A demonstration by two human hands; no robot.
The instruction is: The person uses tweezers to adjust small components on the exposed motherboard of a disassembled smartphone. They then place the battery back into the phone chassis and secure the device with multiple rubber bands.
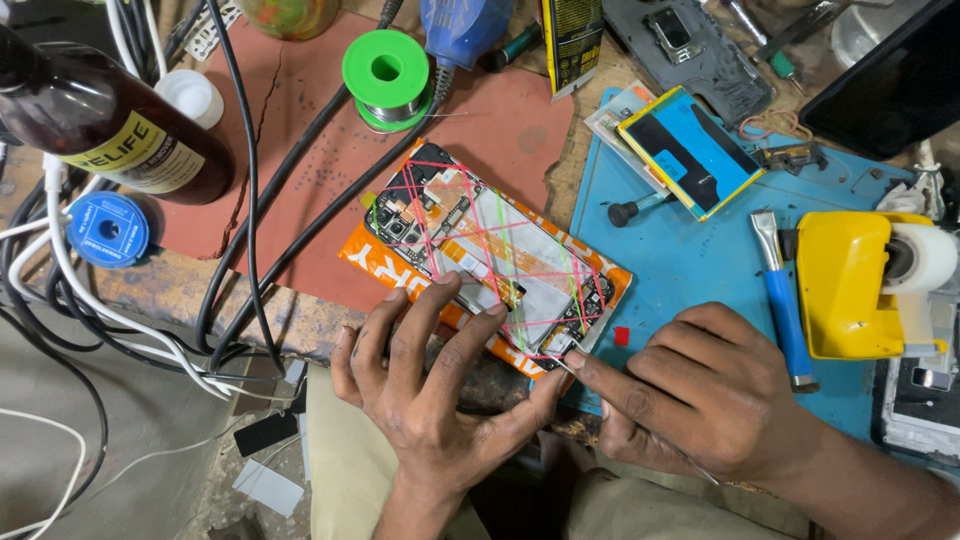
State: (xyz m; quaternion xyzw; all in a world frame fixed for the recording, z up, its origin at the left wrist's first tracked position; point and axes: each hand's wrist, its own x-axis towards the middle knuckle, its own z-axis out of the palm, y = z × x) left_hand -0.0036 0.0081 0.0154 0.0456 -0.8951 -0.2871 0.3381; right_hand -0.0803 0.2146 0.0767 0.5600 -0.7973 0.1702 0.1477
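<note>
From the head camera, an opened phone [487, 255], bound crosswise with pink and green rubber bands, lies on an orange packet [372, 262] at the near edge of the counter [150, 290], half on a red mat [500, 120] and half on a blue one [690, 270]. The left hand [432, 395] rests with its fingers [418, 305] spread apart on the phone's near edge, while the right hand [700, 395] has its fingers pinched together on thin metal tweezers [566, 367], whose tips touch the phone's lower corner. Around them sit a green spool [386, 72], a brown bottle [110, 125], a yellow tape dispenser [870, 285] and a blue-handled tool [785, 305] (just beside the dispenser).
</note>
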